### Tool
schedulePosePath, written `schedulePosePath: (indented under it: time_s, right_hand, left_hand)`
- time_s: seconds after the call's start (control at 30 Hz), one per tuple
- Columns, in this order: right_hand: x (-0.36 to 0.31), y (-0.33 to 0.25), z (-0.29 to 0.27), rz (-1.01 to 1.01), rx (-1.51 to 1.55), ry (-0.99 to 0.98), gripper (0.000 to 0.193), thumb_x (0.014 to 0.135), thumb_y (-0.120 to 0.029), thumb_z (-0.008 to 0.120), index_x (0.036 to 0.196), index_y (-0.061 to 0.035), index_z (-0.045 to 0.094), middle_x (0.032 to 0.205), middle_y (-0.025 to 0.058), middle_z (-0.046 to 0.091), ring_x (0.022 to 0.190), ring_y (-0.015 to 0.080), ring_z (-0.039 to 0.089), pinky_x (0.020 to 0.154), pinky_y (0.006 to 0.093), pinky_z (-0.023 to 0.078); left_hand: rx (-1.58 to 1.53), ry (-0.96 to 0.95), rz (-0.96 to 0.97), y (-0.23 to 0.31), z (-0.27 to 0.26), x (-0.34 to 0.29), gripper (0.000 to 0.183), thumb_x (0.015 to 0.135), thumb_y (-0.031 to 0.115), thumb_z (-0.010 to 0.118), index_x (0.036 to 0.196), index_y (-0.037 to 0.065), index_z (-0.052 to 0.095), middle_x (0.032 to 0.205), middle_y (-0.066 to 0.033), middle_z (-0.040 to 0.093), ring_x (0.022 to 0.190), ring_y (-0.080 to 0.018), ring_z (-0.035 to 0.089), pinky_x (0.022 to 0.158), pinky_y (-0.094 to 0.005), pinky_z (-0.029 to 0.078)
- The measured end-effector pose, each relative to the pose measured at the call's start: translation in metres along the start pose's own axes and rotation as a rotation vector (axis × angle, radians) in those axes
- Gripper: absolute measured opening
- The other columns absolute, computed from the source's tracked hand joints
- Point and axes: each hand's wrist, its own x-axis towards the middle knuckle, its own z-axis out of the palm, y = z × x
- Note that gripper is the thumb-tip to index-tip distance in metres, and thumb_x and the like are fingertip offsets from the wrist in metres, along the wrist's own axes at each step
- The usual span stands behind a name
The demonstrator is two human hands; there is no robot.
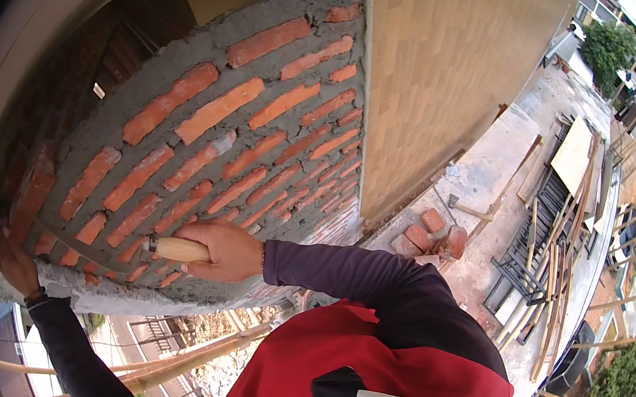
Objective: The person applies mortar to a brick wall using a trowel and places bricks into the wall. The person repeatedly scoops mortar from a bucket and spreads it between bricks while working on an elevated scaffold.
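Observation:
My right hand [225, 250] is closed around the wooden handle of a trowel [182, 250]. The trowel's thin metal blade reaches left, low across the face of a brick wall [214, 155] with thick grey mortar joints. At the wall's left end, my left hand [16, 266] lies in shadow against the edge, its fingers stretched out just below a red brick [34, 191]. The blade's far end comes close to those fingers. Whether the left fingertips press on the brick or on mortar is too dark to make out.
A tan tiled wall [449, 79] meets the brickwork on the right. Loose bricks [431, 235] and a hammer-like tool [469, 210] lie on the concrete ledge [495, 154]. Beyond are metal frames and planks [544, 238]. Bamboo poles [173, 361] cross below, over a drop.

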Motion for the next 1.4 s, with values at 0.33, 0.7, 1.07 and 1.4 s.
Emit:
schedulePosePath:
  time_s: [0.33,0.7,1.07,1.4]
  right_hand:
    - [-0.251,0.085,-0.107,0.521,-0.185,0.176,0.04,0.072,-0.017,0.071,0.108,-0.0028,0.063,0.098,0.0168,0.064,0.089,0.0363,0.064,0.077,0.0445,0.051]
    - [-0.401,0.197,-0.113,1.006,0.306,0.18,0.043,0.093,-0.04,0.056,0.12,-0.0085,0.064,0.104,0.0188,0.069,0.094,0.0299,0.067,0.081,0.0398,0.052]
    - [-0.72,0.44,-0.199,2.025,-0.386,0.49,0.068,0.077,-0.032,0.071,0.133,-0.0066,0.044,0.13,0.0249,0.051,0.118,0.0381,0.056,0.098,0.0444,0.047]
    - [-0.758,0.688,-0.196,1.698,-1.043,0.007,0.095,0.059,-0.04,0.085,0.133,-0.0007,0.041,0.129,0.0176,0.045,0.123,0.0345,0.042,0.1,0.0461,0.037]
  left_hand:
    - [-1.399,-1.362,-0.975,0.44,0.049,-0.282,0.053,0.099,0.045,0.047,0.13,0.003,0.051,0.13,-0.01,0.054,0.119,-0.0239,0.051,0.099,-0.0403,0.041]
    - [-1.065,-1.655,-2.01,0.652,0.088,-0.351,0.028,0.094,0.037,0.049,0.082,0.012,0.049,0.095,-0.0055,0.063,0.1,-0.0227,0.06,0.098,-0.0411,0.043]
    - [-0.299,-2.123,-1.663,0.622,0.087,-0.516,0.034,0.091,0.036,0.053,0.074,0.008,0.055,0.079,-0.01,0.065,0.077,-0.0201,0.063,0.078,-0.0319,0.049]
    - [-0.312,-1.958,-1.631,0.653,0.042,-0.589,0.036,0.092,0.027,0.053,0.068,0.0,0.058,0.067,-0.013,0.06,0.067,-0.0215,0.059,0.069,-0.0349,0.047]
